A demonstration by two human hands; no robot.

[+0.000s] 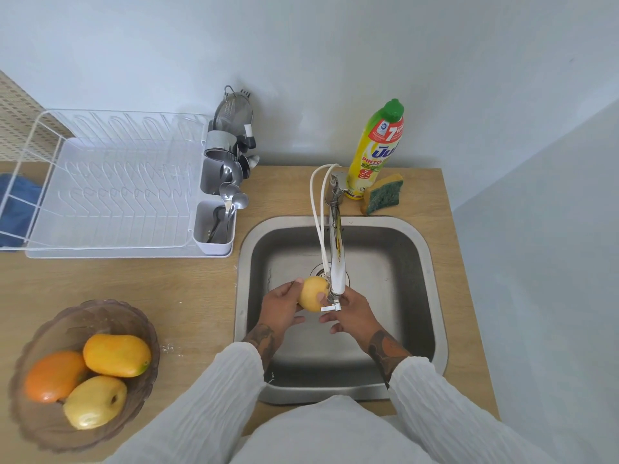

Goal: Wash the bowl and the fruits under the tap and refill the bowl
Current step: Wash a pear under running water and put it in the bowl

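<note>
Fingers of the left hand (280,311) curl round a yellow fruit (313,294) and hold it over the sink (432,262), just under the end of the tap (336,259). Fingers of the right hand (348,311) lie loose and fairly straight, touching the right side of the fruit beside the small white lever at the tap's tip. I cannot tell if water is running. Both arms wear white sleeves (231,390).

To the left, on the wood counter (207,296), sits a brown see-through bowl (37,426). Three fruits lie in it, touching each other: an orange (53,375) on the left, a mango (117,354) at the top right, and a yellow apple (95,401) in front.

Behind the bowl is a white dish rack (110,182). Its side cups hold spoons (234,200) and other metal tools. A blue cloth (16,209) shows at the rack's left edge.

Behind the sink stands a yellow soap bottle (376,152) with a green cap. A yellow and green sponge (383,194) leans just beside it, on the right.
</note>
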